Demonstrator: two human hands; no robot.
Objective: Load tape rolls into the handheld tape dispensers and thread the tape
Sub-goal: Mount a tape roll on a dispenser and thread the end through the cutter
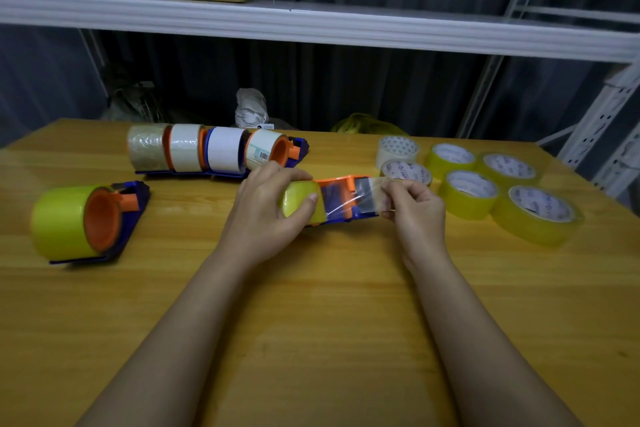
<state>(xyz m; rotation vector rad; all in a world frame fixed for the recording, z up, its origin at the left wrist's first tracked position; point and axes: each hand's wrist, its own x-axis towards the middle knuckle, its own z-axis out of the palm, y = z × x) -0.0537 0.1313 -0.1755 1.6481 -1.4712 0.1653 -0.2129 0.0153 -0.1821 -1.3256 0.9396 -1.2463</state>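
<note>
A blue and orange tape dispenser (341,199) lies on the wooden table (311,305) at the centre, with a yellow tape roll (300,199) loaded in it. My left hand (266,208) grips that roll and the dispenser's left end. My right hand (414,204) pinches the clear free end of the tape (367,196), which stretches from the roll across the dispenser's front.
Several loaded dispensers (214,149) stand in a row at the back left, and one with a yellow roll (79,220) lies at the left. Several loose tape rolls (485,184) lie at the right. A white shelf (311,24) with cardboard boxes hangs above.
</note>
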